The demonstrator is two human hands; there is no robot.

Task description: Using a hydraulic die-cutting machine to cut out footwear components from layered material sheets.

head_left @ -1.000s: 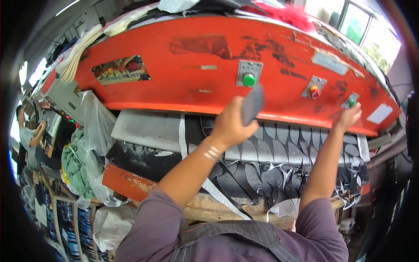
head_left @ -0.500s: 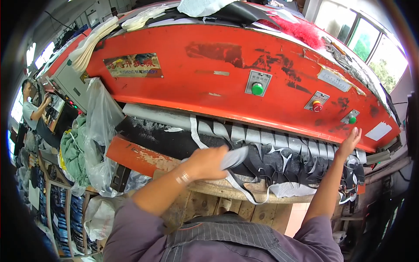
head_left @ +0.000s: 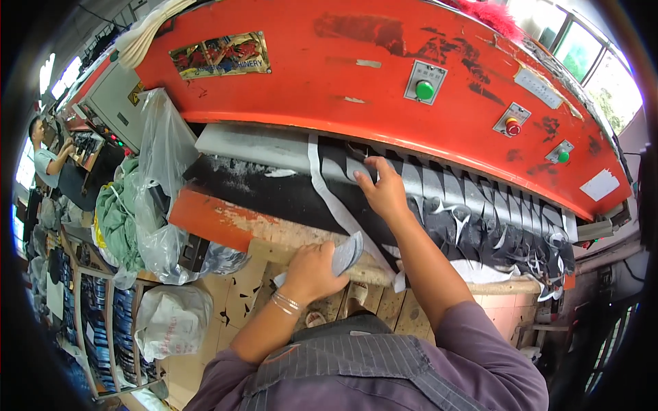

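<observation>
My left hand (head_left: 308, 272) is closed around a small stack of grey-white cut pieces (head_left: 348, 252), held low in front of the wooden ledge. Reaching forward over the sheet, my right hand (head_left: 385, 190) has its thumb and forefinger apart, near dark cut-outs on the pale board (head_left: 257, 142). A black sheet material (head_left: 274, 198) with a white edge strip (head_left: 322, 188) lies under the red press (head_left: 288, 92). To the right, the sheet is a web of black and white cut scraps (head_left: 473, 233) drooping over the front edge.
On the press front sit a green button (head_left: 424, 90), a red knob (head_left: 512, 127) and another green button (head_left: 563, 157). A clear plastic bag (head_left: 161, 198) and green cloth bundle (head_left: 118, 219) stand left, above a white sack (head_left: 175, 322). Another person (head_left: 51, 161) works far left.
My right hand has come from beside the right green button to the sheet's middle. My left hand has drawn back toward me with the stack. The view has shifted downward.
</observation>
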